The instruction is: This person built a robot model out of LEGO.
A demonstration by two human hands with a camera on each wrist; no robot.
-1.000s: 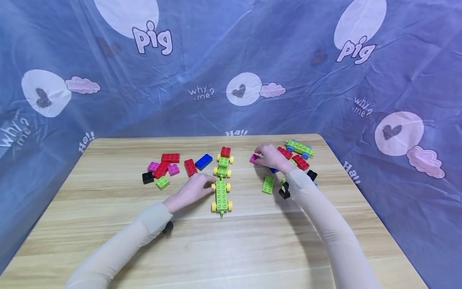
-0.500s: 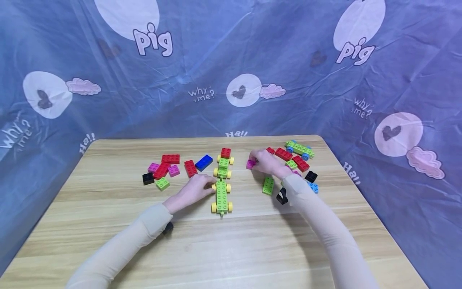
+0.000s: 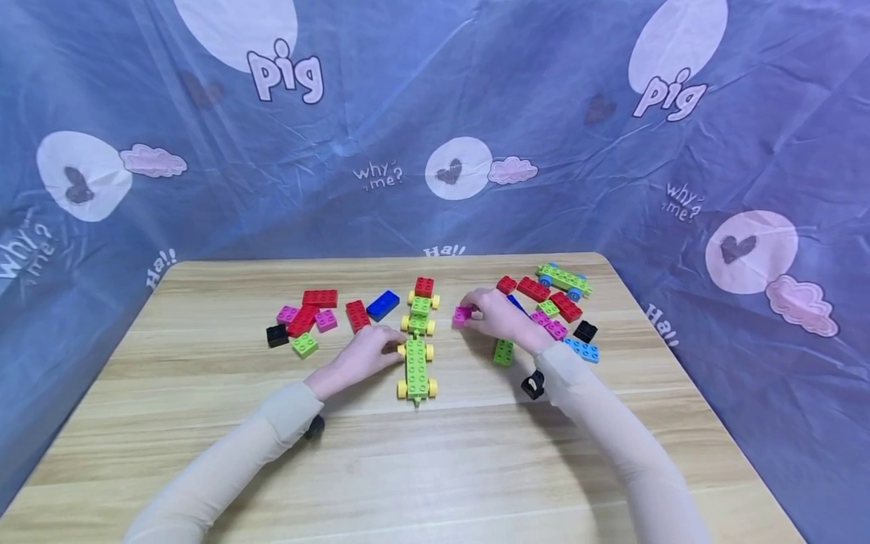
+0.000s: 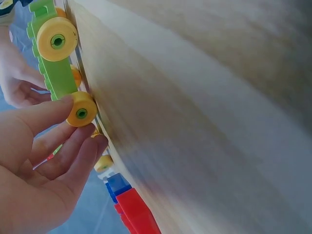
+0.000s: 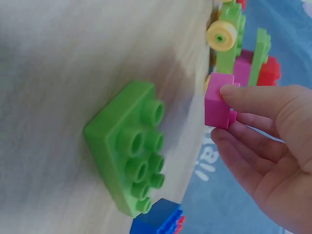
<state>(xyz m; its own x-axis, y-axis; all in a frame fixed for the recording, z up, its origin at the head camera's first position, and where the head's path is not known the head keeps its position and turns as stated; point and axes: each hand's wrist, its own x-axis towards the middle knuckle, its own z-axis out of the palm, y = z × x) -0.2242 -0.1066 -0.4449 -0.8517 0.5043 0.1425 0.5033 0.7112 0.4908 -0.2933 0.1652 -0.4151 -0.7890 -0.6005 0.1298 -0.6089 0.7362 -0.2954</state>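
Observation:
In the head view my left hand [image 3: 367, 353] is at the side of a green wheeled toy car base [image 3: 417, 370]. Up close in the left wrist view, thumb and fingers pinch its yellow wheel [image 4: 82, 109]. Hooked on ahead of it is a second wheeled car [image 3: 419, 314], with a red brick [image 3: 424, 286] at its far end. My right hand [image 3: 499, 316] pinches a small pink brick [image 5: 219, 101] between thumb and fingers, a short way right of the cars. Beneath that hand's wrist, a green brick [image 5: 126, 146] lies studs up on the table.
On the left lie red bricks [image 3: 320, 298], a black brick [image 3: 277, 335] and a blue brick [image 3: 384, 305]. More loose bricks, including a light blue one [image 3: 582, 350], spread on the right. A green car base with blue wheels [image 3: 564, 279] stands at the back right of the table [image 3: 421, 476].
My right hand has moved left and a little nearer to me with the pink brick, closer to the cars. Bricks it covered on the right now show. My left hand stays at the wheel.

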